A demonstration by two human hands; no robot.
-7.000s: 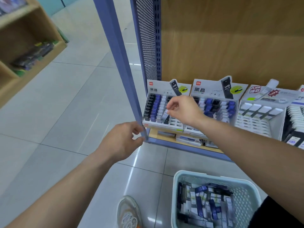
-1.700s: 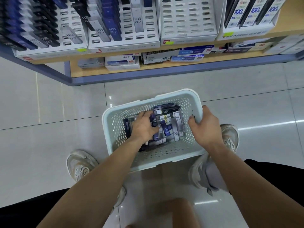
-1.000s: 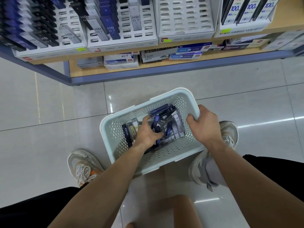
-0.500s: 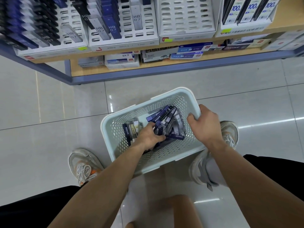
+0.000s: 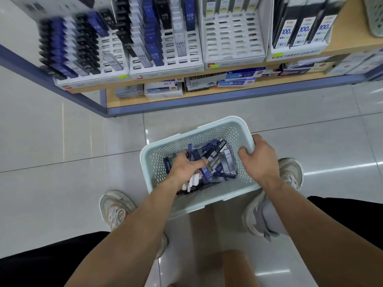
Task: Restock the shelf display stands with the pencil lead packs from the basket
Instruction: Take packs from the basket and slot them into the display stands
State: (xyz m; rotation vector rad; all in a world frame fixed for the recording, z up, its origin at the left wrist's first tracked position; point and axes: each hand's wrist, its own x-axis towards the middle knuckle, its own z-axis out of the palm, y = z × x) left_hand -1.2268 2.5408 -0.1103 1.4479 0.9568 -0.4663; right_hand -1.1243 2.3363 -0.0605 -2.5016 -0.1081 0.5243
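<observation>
Picking up was the step in hand. The left hand (image 5: 187,167) was down inside the pale-blue basket (image 5: 207,200), fingers curled round a bunch of pencil lead packs (image 5: 192,181). Their white ends stuck out beneath the palm, and the number held could not be counted. The right hand (image 5: 259,160) gripped the basket's right rim, fingers hooked over the edge. The one basket stood on the tiled floor (image 5: 62,162) between two sneakers (image 5: 115,208), just in front of the shelf (image 5: 207,97).

More loose packs (image 5: 216,149), dark blue, black and grey, lay jumbled on the basket's bottom, too tangled to count.

Four display stands (image 5: 165,68) stood side by side on the shelf. The two on the left were partly filled, the third stand (image 5: 234,38) was nearly bare, and the fourth held taller packs marked "100".

The next move probably called for lifting the bunch clear of the basket and feeding the packs singly into free slots of the matching kind.
</observation>
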